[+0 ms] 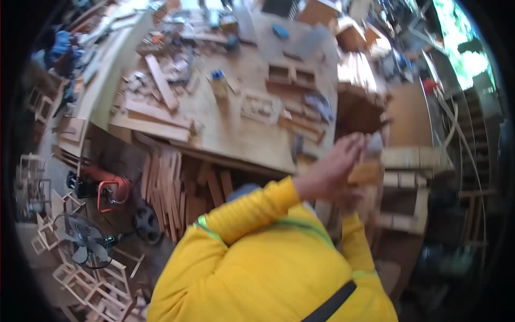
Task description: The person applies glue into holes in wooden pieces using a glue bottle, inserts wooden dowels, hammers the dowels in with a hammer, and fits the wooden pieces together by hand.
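- The left hand (333, 165) reaches across to the right side of the view, fingers stretched out and close together, their tips at a small pale grey piece (374, 142); blur hides whether they grip it or only touch it
- The right hand (350, 198) is just below the left one in the view, near a wooden piece (366, 173); I cannot tell how its fingers stand or what they hold
- The wooden piece is beyond the right hand and below the grey piece in the view, its longer side running roughly across the view; which end is its front cannot be told
- The grey piece seems to point up and away from the body, but its long axis is too blurred to settle
- To the right, a pale wooden frame (402, 222) has rectangular openings
- On the large worktable (230, 137), a blue-topped container (218, 86) stands upright; any print on it is too blurred to read
- Nearer the hands, a wooden frame with two compartments (291, 75) and a pale slotted piece (260, 107) lie on the table, with wood offcuts (142, 88) heaped at the left
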Demonstrator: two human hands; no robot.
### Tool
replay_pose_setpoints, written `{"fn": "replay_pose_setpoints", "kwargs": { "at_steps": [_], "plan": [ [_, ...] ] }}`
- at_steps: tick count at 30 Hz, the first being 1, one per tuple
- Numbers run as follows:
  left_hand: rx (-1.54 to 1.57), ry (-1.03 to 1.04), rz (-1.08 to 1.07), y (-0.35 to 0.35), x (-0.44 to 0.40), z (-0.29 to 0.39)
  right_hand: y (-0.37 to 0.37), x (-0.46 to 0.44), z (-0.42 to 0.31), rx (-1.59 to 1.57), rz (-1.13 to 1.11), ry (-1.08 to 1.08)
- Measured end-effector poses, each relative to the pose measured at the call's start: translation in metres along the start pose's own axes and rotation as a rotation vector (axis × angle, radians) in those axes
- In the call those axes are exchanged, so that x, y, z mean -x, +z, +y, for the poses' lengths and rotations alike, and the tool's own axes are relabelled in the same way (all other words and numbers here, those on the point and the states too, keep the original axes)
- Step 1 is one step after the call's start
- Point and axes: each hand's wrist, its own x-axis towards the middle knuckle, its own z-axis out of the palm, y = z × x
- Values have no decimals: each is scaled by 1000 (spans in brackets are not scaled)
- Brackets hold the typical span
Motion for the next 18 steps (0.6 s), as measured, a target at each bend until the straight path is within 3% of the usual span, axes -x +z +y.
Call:
{"fn": "replay_pose_setpoints", "kwargs": {
  "at_steps": [1, 2, 5, 9, 11, 16, 18],
  "plan": [
    [71, 27, 13, 19, 8, -32, -23, 20, 29, 503, -71, 11],
    [148, 63, 24, 40, 13, -53, -26, 81, 9, 522, -13, 89],
    [116, -17, -93, 38, 9, -50, 58, 21, -59, 667, 183, 32],
    [18, -40, -136, 44, 1, -54, 82, -1, -145, 734, 252, -60],
    [-27, -96, -157, 39, 3, -58, 89, -2, -151, 718, 197, -40],
    [-48, 3, -130, 51, 16, -59, 70, 17, -119, 873, 119, -29],
    [-29, 46, -103, 45, 7, -62, 80, 33, -122, 883, 51, 133]
  ]
}}
